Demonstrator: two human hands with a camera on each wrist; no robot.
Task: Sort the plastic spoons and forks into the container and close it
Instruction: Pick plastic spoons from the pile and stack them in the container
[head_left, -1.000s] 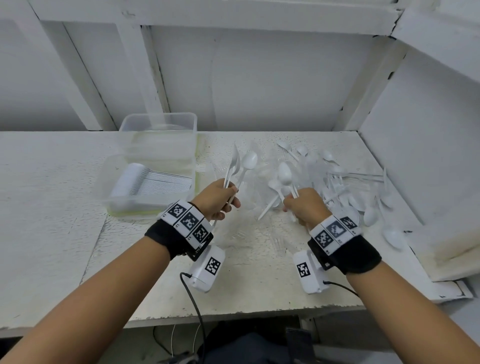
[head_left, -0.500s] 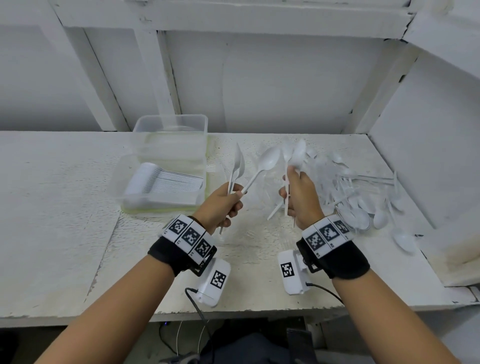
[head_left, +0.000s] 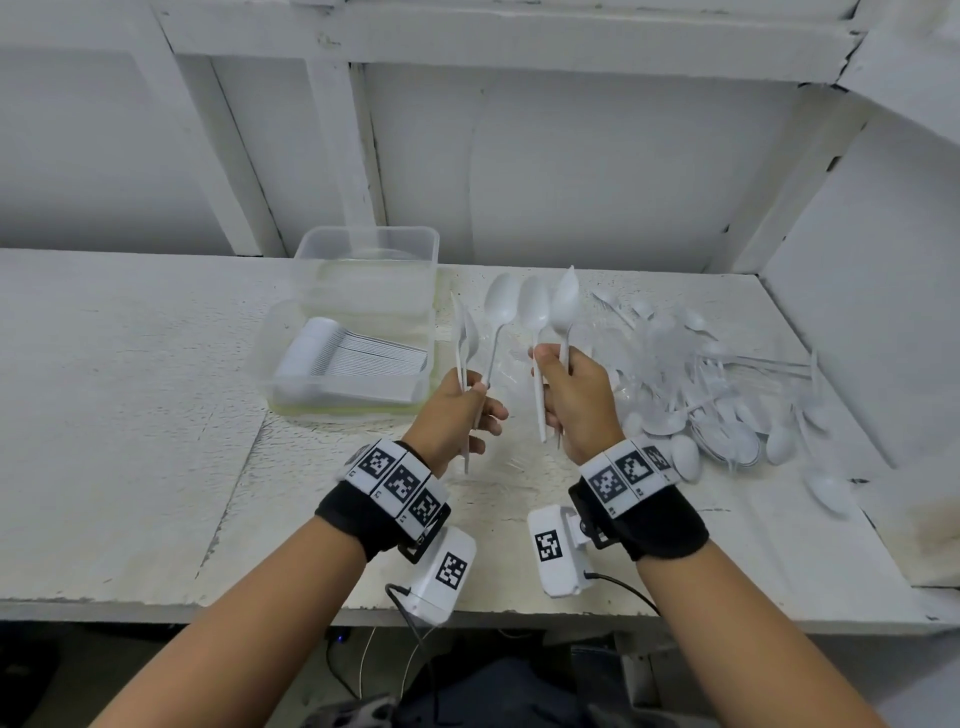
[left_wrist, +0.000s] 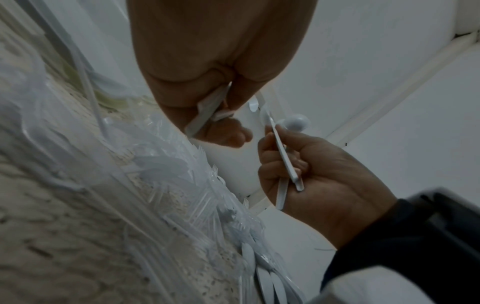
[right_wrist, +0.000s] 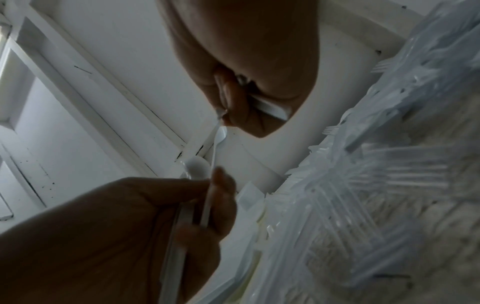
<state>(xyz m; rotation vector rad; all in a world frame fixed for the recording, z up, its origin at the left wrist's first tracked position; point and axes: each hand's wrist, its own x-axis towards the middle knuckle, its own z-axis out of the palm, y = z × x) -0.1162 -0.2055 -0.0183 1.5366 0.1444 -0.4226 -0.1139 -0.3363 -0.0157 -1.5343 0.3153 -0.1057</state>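
Two hands each gripped spoons above the worktop: left hand, right hand; one stack lay in the open container, a large pile remained unsorted

The container sits on the table at the back left, with stacked cutlery, probably forks, lying in it. To its right, well apart, a loose pile of spoons spreads toward the right wall. Between them, the left hand and the right hand each hold upright spoons above the table.
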